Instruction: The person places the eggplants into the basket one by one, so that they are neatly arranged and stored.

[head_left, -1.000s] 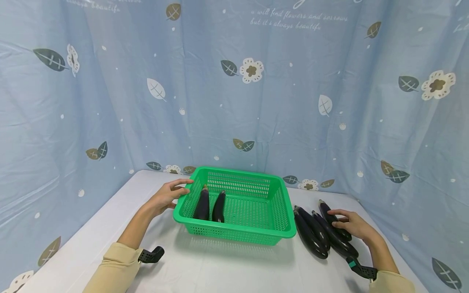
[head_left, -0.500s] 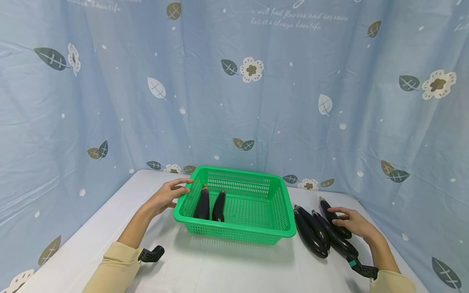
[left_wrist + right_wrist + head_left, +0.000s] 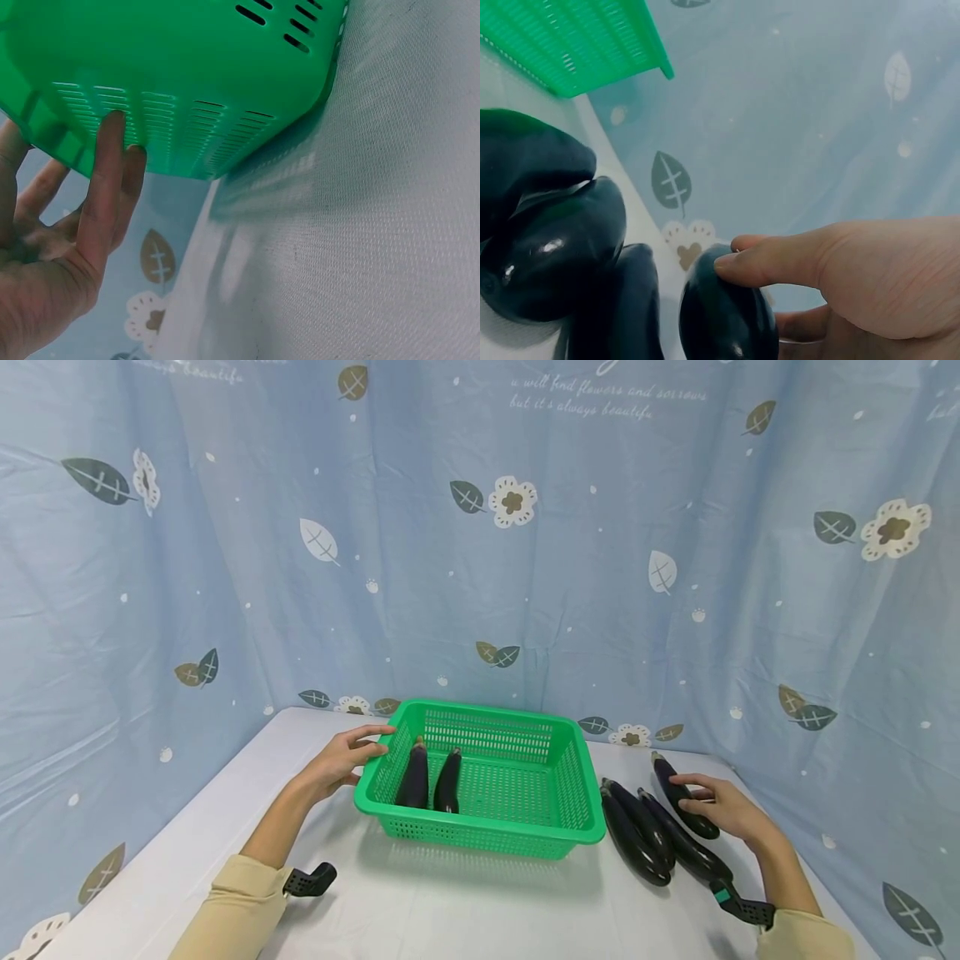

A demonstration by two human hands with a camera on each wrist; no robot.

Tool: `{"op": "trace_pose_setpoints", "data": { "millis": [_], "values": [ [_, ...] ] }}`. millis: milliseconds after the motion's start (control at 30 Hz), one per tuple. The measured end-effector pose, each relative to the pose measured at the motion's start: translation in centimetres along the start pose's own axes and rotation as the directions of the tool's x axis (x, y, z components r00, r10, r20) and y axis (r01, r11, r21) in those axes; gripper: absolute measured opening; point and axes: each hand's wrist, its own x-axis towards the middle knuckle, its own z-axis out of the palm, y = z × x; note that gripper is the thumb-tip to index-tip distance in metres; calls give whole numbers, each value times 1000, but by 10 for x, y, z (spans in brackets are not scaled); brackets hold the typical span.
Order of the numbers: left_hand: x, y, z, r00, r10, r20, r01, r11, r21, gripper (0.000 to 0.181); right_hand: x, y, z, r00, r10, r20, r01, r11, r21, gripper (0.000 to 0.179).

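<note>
On the table stands a green perforated plastic basket [image 3: 495, 835], with two dark purple eggplants inside: one eggplant [image 3: 413, 779] along the left wall, another eggplant [image 3: 447, 783] beside it. My left hand [image 3: 337, 763] holds the basket's left rim; in the left wrist view, fingers [image 3: 109, 169] touch the slotted outer wall. To the right, my right hand [image 3: 726, 807] grips the rightmost eggplant [image 3: 664, 772] between thumb and fingers. The right wrist view has the thumb [image 3: 772, 261] on this eggplant's near side; the other fingers are partly hidden behind it.
Three more eggplants lie side by side between the basket and my right hand: a left eggplant [image 3: 632, 843], a middle eggplant [image 3: 645, 821] and a right eggplant [image 3: 686, 843]. A patterned blue curtain [image 3: 420, 568] hangs behind the white table [image 3: 450, 910].
The gripped eggplant and my right hand have shifted slightly up and away, widening the gap to the neighbouring eggplant. My left hand and the basket have stayed put.
</note>
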Motion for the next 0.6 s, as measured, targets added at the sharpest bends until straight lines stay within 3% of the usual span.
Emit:
{"op": "trace_pose_setpoints", "data": {
  "millis": [600],
  "values": [
    [-1,2,0,1000,8,6,-8,1000,-14,57,-4,-19,-8,1000,-27,-13,27,1000,16,46]
  ]
}}
